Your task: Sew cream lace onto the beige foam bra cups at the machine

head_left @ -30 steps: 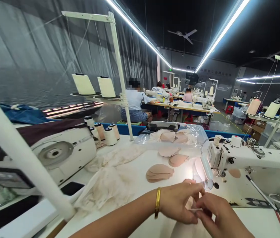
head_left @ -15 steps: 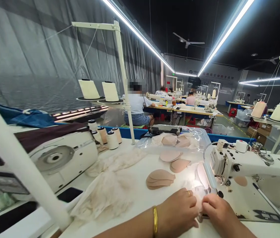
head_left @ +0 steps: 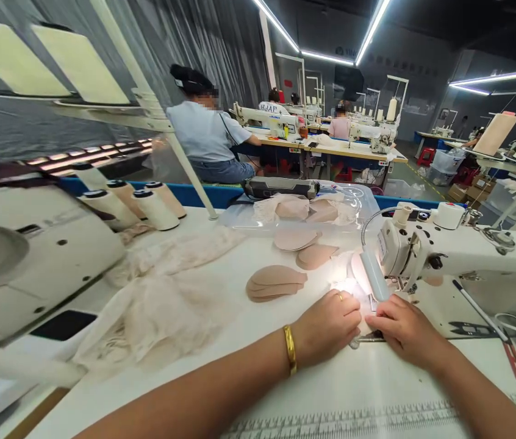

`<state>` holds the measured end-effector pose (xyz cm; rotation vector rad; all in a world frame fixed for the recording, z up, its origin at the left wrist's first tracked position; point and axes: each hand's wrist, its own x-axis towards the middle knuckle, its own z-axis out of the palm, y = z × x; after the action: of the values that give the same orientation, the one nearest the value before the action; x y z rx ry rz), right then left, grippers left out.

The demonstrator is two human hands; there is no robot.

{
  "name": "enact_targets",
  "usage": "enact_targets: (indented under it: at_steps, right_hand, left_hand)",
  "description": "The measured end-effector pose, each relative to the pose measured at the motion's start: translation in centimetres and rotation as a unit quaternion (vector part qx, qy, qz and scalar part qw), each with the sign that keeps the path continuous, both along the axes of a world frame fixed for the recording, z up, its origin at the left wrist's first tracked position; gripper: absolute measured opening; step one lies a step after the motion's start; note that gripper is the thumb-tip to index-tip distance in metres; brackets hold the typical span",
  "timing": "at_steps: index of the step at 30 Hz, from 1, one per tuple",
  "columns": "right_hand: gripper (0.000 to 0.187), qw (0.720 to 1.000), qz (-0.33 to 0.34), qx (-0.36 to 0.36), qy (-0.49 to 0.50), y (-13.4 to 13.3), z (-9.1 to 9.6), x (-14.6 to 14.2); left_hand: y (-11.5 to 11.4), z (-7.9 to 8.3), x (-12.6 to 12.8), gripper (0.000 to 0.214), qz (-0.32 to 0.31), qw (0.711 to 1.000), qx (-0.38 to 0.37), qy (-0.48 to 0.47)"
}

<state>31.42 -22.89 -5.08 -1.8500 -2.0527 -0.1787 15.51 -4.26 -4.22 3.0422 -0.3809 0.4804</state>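
Note:
My left hand (head_left: 326,326), with a gold bangle and a ring, rests knuckles-up on the white sewing table (head_left: 313,396), fingers curled down at the needle area of the white sewing machine (head_left: 450,253). My right hand (head_left: 405,329) lies beside it, fingers curled and pressed down under the machine's lamp (head_left: 374,280). Whatever lies under both hands is hidden by the fingers and the glare. A stack of beige foam cups (head_left: 274,282) sits just left of my left hand.
More beige cups (head_left: 306,247) and a clear tray (head_left: 358,204) with cups and lace lie behind. Cream lace fabric (head_left: 166,305) is heaped at left, beside another machine (head_left: 24,256) and thread cones (head_left: 155,207). Red-handled snips (head_left: 512,360) lie at right. Other people sew at the tables beyond.
My view has dropped and moved closer to the table. Both hands went forward from in front of me to the needle area and now press down there.

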Motion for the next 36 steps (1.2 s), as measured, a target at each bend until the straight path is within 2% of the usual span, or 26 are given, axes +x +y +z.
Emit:
enact_targets:
  at_steps: [8, 18, 26, 31, 36]
  right_hand:
    - [0.033, 0.999, 0.008, -0.021, 0.028, -0.3, 0.9, -0.1]
    - [0.030, 0.999, -0.010, -0.009, 0.033, -0.3, -0.1, 0.2]
    - [0.031, 0.998, -0.006, -0.017, 0.058, -0.3, 0.0, 0.1]
    - [0.028, 0.998, -0.041, -0.010, 0.055, -0.1, -0.5, 0.0]
    - [0.025, 0.998, -0.062, 0.010, 0.024, 0.1, -0.9, 0.0]
  left_hand:
    - [-0.1, 0.0, 0.2, 0.014, 0.005, 1.000, -0.018, 0.005]
    - [-0.5, -0.5, 0.2, 0.013, 0.032, 0.999, -0.019, -0.037]
    - [-0.5, -0.8, 0.2, 0.018, 0.015, 0.998, -0.032, -0.047]
    - [0.0, -1.1, 0.7, 0.017, 0.006, 0.998, -0.049, -0.035]
    - [1.1, -1.3, 2.0, 0.021, -0.028, 0.998, -0.030, -0.041]
